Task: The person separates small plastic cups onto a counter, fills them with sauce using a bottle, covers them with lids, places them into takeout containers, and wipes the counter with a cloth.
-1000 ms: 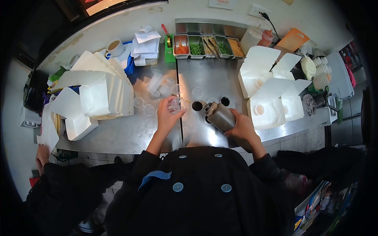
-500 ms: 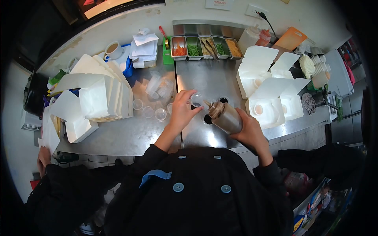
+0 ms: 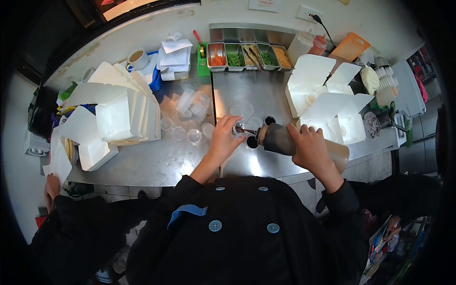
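Note:
My left hand [image 3: 225, 137] pinches a small clear plastic cup [image 3: 239, 127] above the steel counter. My right hand [image 3: 309, 148] is wrapped round a large squeeze bottle [image 3: 280, 139], tipped nearly on its side. Its nozzle points left into the mouth of the cup, with dark sauce at the tip. Just right of my left hand stand two cups of dark sauce, one nearer [image 3: 252, 142] and one farther back [image 3: 270, 120]. Clear round lids or cups [image 3: 244, 109] lie behind the held cup.
Loose clear cups [image 3: 194, 136] and a bag of cups [image 3: 195, 103] lie left. White boxes are stacked at left [image 3: 128, 116]; open ones [image 3: 327, 121] stand right. Topping trays [image 3: 234, 58] line the back. Another person's hand [image 3: 52, 185] is at far left.
The squeeze bottle has swung closer to horizontal, and my right hand has moved right and up along with it. Its nozzle now reaches into the cup, which has shifted slightly towards me.

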Demonstrator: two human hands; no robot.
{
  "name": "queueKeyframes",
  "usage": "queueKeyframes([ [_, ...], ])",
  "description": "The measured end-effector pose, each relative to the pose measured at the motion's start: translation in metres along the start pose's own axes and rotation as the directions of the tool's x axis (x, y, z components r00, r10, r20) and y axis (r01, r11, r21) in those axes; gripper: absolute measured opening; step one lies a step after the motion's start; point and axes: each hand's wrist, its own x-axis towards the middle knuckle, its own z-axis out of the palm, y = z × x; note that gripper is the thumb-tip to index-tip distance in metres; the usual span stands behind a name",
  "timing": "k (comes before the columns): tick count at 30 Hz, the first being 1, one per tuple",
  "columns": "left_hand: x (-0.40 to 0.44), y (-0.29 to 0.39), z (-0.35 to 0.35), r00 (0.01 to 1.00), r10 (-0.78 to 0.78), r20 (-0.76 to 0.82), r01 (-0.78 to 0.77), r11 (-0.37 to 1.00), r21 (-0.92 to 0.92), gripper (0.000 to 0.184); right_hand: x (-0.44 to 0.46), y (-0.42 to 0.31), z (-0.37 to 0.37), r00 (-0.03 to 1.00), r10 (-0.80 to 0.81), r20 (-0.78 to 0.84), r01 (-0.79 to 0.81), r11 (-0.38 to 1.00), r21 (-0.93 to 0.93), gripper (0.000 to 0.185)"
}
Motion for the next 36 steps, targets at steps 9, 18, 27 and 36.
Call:
queueKeyframes([
  [9, -0.015, 0.001, -0.002, 0.993, -0.098, 0.063, 0.103, 0.993, -0.065, 0.052, 0.010, -0.005, -0.014, 0.993, -0.117, 0.031, 0.120, 0.983, -0.136, 0.062],
  [18, -0.022, 0.010, -0.003, 0.991, -0.097, 0.090, 0.105, 0.991, -0.083, 0.052, 0.004, -0.002, -0.018, 0.990, -0.137, 0.039, 0.142, 0.973, -0.182, 0.062],
  [27, -0.028, 0.012, 0.000, 0.993, -0.079, 0.090, 0.087, 0.993, -0.085, 0.053, -0.002, -0.002, -0.019, 0.987, -0.156, 0.026, 0.158, 0.974, -0.164, 0.063],
  [36, -0.034, 0.016, 0.002, 0.993, -0.078, 0.088, 0.085, 0.993, -0.078, 0.053, -0.011, -0.002, -0.017, 0.988, -0.152, 0.014, 0.152, 0.975, -0.162, 0.063],
])
